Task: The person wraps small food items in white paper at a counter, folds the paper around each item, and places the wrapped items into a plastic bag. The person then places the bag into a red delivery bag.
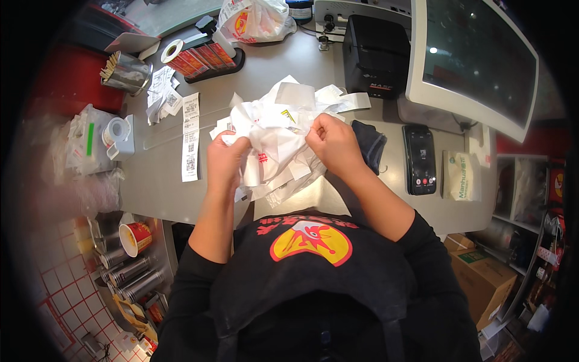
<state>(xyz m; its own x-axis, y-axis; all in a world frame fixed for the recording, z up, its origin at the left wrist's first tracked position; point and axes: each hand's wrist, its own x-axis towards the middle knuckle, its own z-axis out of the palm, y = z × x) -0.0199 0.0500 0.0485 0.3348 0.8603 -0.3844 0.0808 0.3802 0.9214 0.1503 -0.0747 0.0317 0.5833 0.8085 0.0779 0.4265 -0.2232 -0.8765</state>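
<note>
A heap of crumpled white plastic bag and paper scraps (276, 135) lies in front of me on the grey counter (280, 56), close to my body. My left hand (228, 156) pinches the white plastic at the left side of the heap between thumb and fingers. At the right side, my right hand (332, 142) is closed on the plastic too, with its fingertips partly hidden. Paper slips (355, 100) stick out at the heap's back right. A long printed receipt (190, 135) lies flat to the left of my left hand.
A label roll on a dispenser (203, 56), a metal cup of sticks (126, 72) and a tape dispenser (120, 135) stand left. At right are a black printer (375, 56), a monitor (475, 59), a dark cloth (368, 145), a phone (420, 160) and a tissue pack (460, 176). A filled bag (255, 20) sits behind.
</note>
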